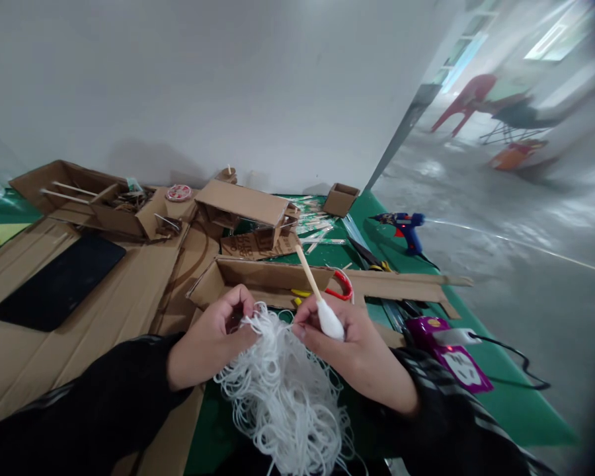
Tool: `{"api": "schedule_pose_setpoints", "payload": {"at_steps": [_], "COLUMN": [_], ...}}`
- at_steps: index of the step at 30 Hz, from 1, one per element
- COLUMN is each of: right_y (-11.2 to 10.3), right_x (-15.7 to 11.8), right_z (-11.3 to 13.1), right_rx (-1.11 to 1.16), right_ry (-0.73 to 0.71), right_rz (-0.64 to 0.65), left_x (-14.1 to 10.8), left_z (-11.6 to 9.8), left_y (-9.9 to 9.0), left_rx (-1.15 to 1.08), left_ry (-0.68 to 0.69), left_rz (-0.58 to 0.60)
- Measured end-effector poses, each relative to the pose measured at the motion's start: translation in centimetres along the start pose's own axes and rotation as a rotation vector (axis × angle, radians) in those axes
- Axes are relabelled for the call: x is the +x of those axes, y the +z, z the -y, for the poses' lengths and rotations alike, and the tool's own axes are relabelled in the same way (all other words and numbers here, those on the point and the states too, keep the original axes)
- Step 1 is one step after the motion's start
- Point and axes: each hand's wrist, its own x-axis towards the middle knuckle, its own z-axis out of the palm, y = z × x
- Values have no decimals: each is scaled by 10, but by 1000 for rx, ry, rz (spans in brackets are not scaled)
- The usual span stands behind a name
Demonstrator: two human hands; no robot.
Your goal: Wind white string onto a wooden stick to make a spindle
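Observation:
A loose, tangled heap of white string hangs below both hands at the front of the table. My left hand is closed, its thumb and fingers pinching the upper left of the heap. In my right hand a wooden stick with a thick white wad of wound string at its lower end rests between the fingers, tilted up and left. The thumb and fingertip of that hand also pinch at the string. Just beyond the hands lies an open cardboard box with red and yellow pieces at its right end.
A blue glue gun, black scissors and a purple power strip with a plugged-in cord lie to the right on the green table. Cardboard constructions, packaged sticks and a black tablet lie beyond and left.

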Motion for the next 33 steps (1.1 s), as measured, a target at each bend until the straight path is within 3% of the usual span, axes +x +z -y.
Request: {"api": "schedule_pose_setpoints", "payload": {"at_steps": [6,10,14,21,24,28,33], "right_y": [3,6,6,8,10,12,14], "right_x": [1,0,1,1,-1,-2,-3], "right_z": [2,-1,-5,-9,-9,-6,-4], "right_rx": [20,-5,8,-106,-172,-191,-192], "right_ry": [-35,-62,-52,-124,-87,-21,-38], "right_rz": [10,9,-45,-40,21,10,81], "left_x": [-1,1,-1,-4,-3,-3,-5], "left_z": [1,0,-2,2,1,-3,-2], "left_y": [1,2,1,0,1,2,4], "left_rx": [379,630,655,649,674,702,704], "left_ry": [19,151,293,95,128,184,209], "left_rz": [83,64,3,-102,-119,-102,-106]}}
